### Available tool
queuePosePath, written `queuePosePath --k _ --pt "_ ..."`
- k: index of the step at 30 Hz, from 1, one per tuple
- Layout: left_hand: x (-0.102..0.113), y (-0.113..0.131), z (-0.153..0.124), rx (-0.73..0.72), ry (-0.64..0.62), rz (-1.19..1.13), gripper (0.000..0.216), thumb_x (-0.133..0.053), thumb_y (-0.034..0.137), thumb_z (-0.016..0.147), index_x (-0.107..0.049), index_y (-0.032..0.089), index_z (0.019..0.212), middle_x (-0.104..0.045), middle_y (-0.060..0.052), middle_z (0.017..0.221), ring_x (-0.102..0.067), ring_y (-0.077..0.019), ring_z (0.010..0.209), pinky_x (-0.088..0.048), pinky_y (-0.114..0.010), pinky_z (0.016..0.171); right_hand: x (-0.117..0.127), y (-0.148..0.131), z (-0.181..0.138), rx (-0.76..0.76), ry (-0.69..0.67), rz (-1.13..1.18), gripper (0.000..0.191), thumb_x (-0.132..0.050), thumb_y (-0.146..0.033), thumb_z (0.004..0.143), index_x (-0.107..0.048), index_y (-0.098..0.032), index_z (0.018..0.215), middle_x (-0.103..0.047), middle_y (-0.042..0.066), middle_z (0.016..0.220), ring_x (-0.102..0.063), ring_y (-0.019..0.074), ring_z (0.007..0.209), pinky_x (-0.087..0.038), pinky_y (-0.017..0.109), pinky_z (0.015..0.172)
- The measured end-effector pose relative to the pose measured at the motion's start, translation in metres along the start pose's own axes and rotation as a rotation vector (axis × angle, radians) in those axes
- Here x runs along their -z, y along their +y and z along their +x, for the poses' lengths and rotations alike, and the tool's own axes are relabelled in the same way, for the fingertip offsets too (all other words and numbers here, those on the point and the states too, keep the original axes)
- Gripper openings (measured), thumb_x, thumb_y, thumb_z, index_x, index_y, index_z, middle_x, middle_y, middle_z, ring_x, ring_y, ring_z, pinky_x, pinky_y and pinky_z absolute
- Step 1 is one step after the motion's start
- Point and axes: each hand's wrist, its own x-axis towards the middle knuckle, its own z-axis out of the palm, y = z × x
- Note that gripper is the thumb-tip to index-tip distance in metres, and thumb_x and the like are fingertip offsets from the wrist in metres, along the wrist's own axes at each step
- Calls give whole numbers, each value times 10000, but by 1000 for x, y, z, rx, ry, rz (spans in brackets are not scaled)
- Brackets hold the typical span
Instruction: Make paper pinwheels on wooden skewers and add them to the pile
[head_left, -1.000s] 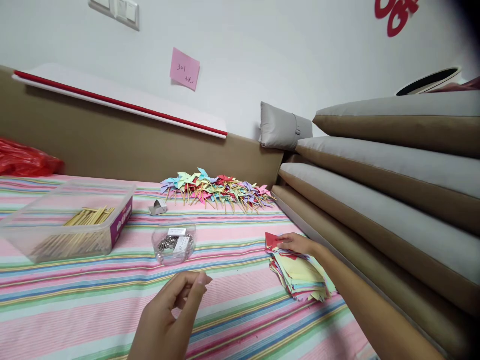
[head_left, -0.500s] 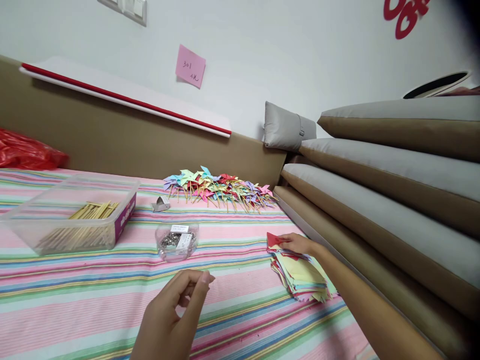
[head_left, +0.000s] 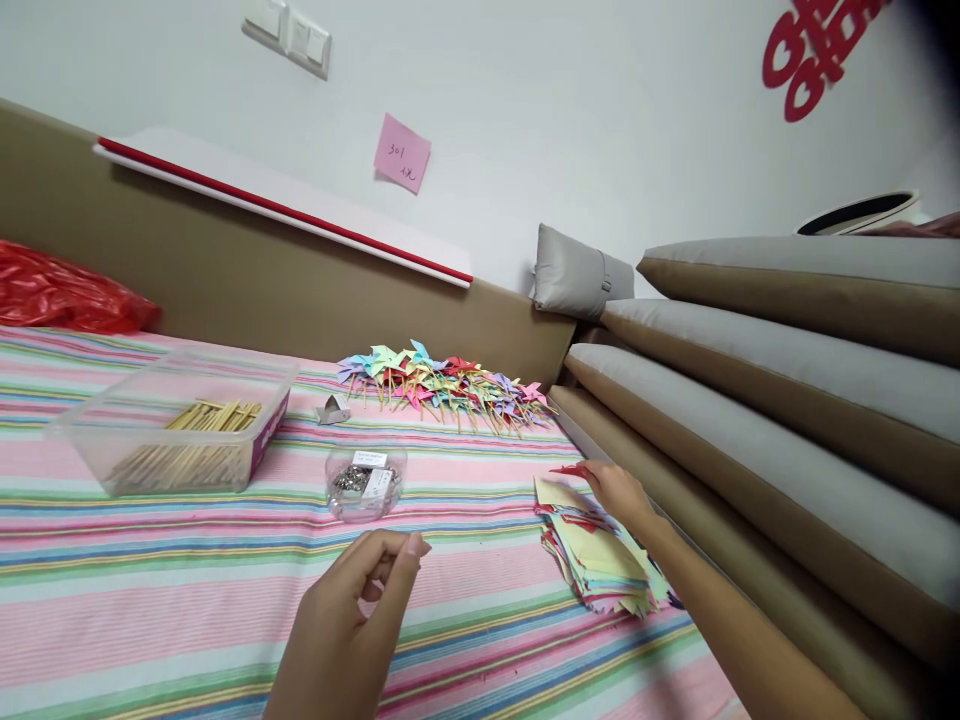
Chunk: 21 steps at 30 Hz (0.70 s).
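My right hand pinches a red paper sheet, seen nearly edge-on just above a stack of coloured paper sheets. A pale yellow sheet tops that stack, and cut edges fan out from its side. My left hand hovers over the striped cloth, thumb and forefinger pressed together; whether anything tiny sits between them I cannot make out. Nearest to it is a clear round tub of small metal pieces with white labels.
Thin wooden sticks lie in a clear plastic box at left. Finished paper pinwheels are heaped at the back. A small grey object sits behind the tub. Cushions line the right side; a red bag lies far left.
My right hand has lifted the red sheet off the stack, baring the pale yellow one beneath. The left hand keeps its pinch. The whole view has shifted slightly.
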Motion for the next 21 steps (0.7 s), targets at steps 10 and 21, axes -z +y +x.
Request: queuePosePath --k 10,21 --pt "7 -3 2 55 37 -195 390 -680 602 787 -710 251 954 -752 -49 905 -679 -291 875 -474 -319 714 0 -124 -84 212 151 779 448 -545 -534 940 -622 -203 1231 -693 93 1272 -650 290 1124 -536 410 937" --pt "37 1 8 143 102 -631 522 -725 581 785 -712 179 1117 -777 -135 1059 -723 -286 932 -535 -352 794 -106 -239 -135 203 -437 1329 281 -644 -453 921 -667 -172 921 -685 7 724 -591 117 612 -475 217 557"
